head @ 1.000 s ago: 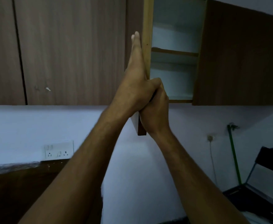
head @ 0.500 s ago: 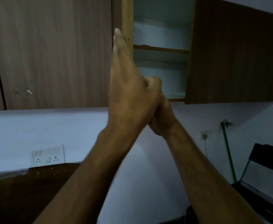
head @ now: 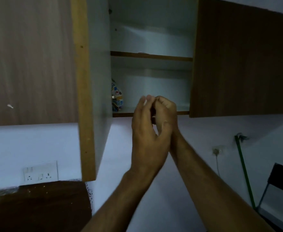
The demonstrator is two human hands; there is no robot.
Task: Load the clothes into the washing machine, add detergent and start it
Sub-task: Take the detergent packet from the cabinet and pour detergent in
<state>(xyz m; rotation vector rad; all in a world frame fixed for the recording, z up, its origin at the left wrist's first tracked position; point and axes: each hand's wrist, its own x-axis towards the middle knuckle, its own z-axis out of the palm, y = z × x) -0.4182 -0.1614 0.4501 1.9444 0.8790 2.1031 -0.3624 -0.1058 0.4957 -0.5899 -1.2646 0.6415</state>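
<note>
A blue and white detergent packet (head: 117, 96) stands at the left end of the lower shelf inside the open wall cabinet (head: 151, 56). The cabinet door (head: 85, 97) hangs swung wide to the left. Both hands are raised close together in front of the cabinet's bottom edge, right of the packet and apart from it. My left hand (head: 146, 129) has loosely curled fingers and holds nothing that I can see. My right hand (head: 166, 109) sits just behind it, curled like a fist, also with nothing visible in it. No washing machine or clothes are in view.
Closed brown cabinet doors flank the opening (head: 244, 61). A wall socket plate (head: 40, 171) sits low on the left above a dark wooden surface (head: 37, 206). At right are a second socket (head: 218, 150), a green pole (head: 244, 171) and a dark folding chair (head: 281, 180).
The cabinet door has swung from nearly edge-on to wide open, revealing the detergent packet. Both hands have come off the door's edge and now hover curled before the lower shelf.
</note>
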